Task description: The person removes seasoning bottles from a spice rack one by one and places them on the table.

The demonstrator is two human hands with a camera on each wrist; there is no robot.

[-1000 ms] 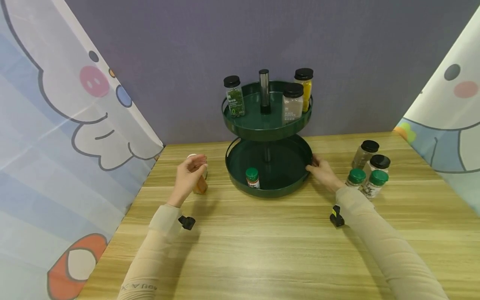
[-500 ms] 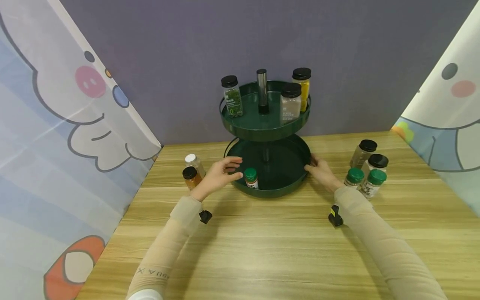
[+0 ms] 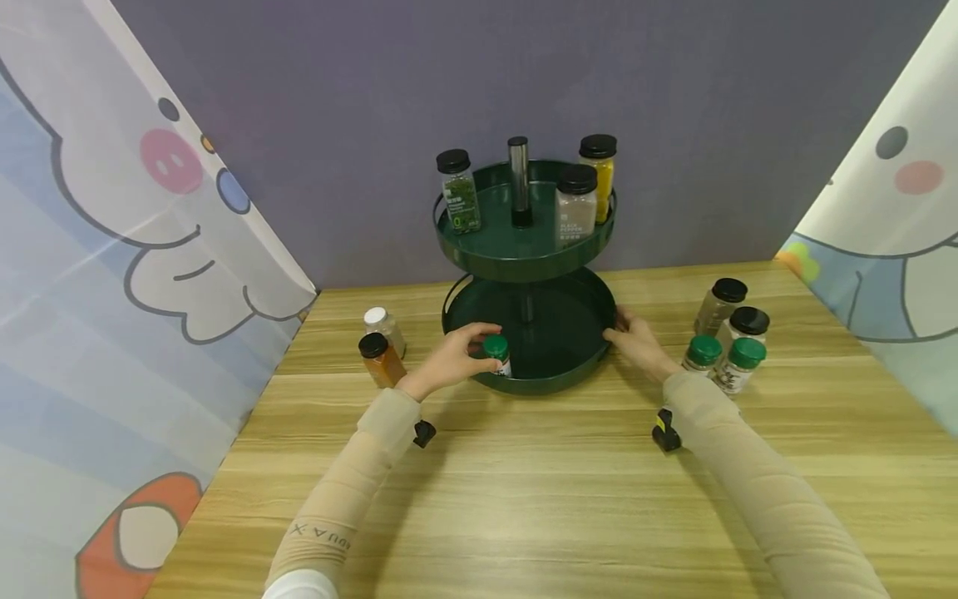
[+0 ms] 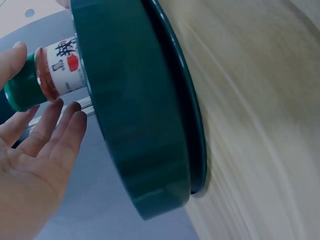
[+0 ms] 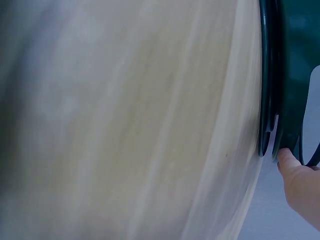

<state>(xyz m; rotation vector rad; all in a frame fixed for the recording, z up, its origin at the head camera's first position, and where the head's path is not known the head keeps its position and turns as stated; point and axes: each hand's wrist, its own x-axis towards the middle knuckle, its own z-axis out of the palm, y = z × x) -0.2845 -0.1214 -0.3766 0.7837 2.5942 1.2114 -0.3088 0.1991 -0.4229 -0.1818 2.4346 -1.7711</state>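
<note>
A spice jar with a green cap (image 3: 496, 346) and a white-and-red label stands inside the lower tray of a dark green two-tier round rack (image 3: 524, 386), near the left front rim. My left hand (image 3: 452, 359) is around this jar, thumb in front and fingers behind. In the left wrist view, the thumb lies right at the green cap (image 4: 24, 87) and the other fingers are spread loosely on its far side. At the lower tray's right side, my right hand (image 3: 638, 341) grips the rim by its handle cutout, with the thumb (image 5: 287, 159) on the outer wall.
The upper tier (image 3: 524, 268) carries a green herb jar (image 3: 460, 195), a black pepper jar (image 3: 575, 208) and a yellow jar (image 3: 601, 179). Left of the rack stand an orange-brown jar (image 3: 382, 362) and a white-capped jar (image 3: 385, 324). Several jars (image 3: 737, 366) cluster at right.
My left hand has moved right from beside the two jars at left to the green-capped jar in the lower tray. My right hand stays at the tray's rim.
</note>
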